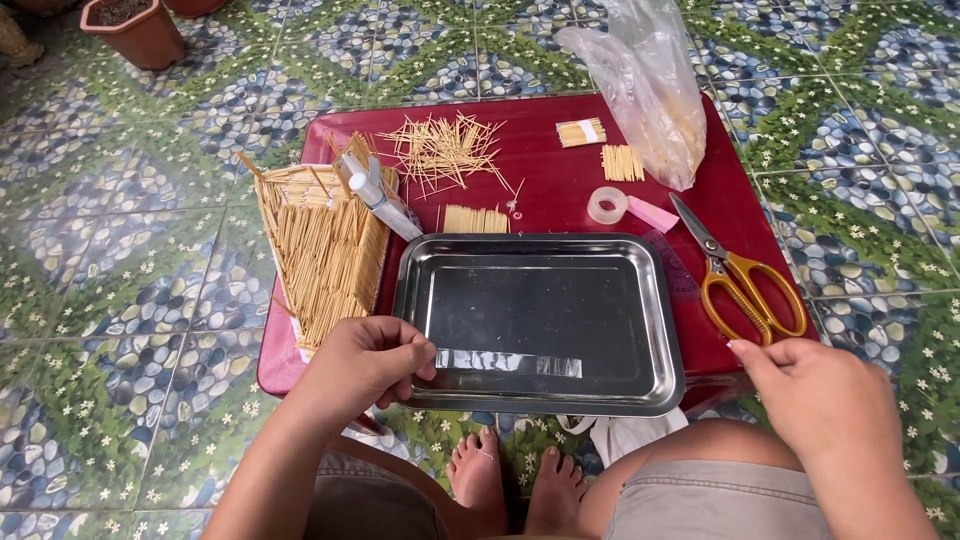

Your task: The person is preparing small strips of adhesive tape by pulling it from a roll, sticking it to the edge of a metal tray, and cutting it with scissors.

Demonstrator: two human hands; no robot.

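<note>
A steel tray [540, 255] lies on a dark red low table [540, 160]. A strip of clear tape [510, 362] is stretched across the tray's near part. My left hand [360, 365] pinches the strip's left end at the tray's near left corner. My right hand [815, 400] hovers off the table's near right corner, fingers loosely curled, holding nothing, just below the yellow-handled scissors [745, 280].
A thatched toothpick panel [325, 245] with a glue tube [385, 200] sits left of the tray. Behind lie loose toothpicks [445, 150], small bundles [622, 162], a tape roll [607, 205], a pink eraser [652, 213] and a plastic bag [645, 85]. A flower pot [135, 30] stands on the tiled floor.
</note>
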